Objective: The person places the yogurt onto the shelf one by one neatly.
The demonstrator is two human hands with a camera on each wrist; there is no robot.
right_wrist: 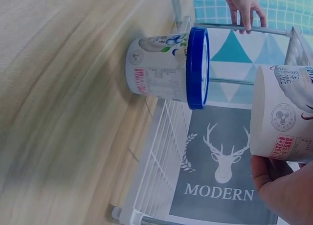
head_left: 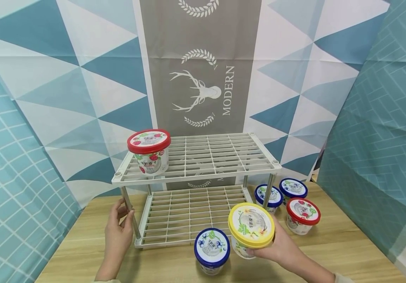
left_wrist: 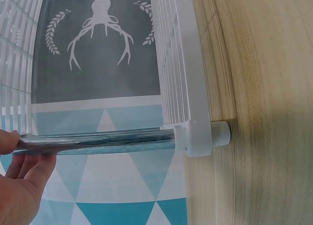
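In my right hand (head_left: 271, 245) I grip a yellow-lidded tub (head_left: 251, 226), raised off the table in front of the rack's right side. Its white underside shows in the right wrist view. My left hand (head_left: 118, 228) holds the front left metal post (left_wrist: 98, 142) of the white two-tier rack (head_left: 197, 179), thumb on one side and fingers on the other. A blue-lidded tub (head_left: 212, 249) stands upright on the table before the rack, left of the yellow-lidded one. On the top shelf's left end sits a red-lidded tub (head_left: 150, 151).
Right of the rack stand two more blue-lidded tubs (head_left: 293, 188) and a red-lidded tub (head_left: 302, 215). The wooden table (head_left: 344, 251) meets a patterned cloth backdrop (head_left: 203, 78) behind the rack. Tile-patterned cloth hangs at both sides.
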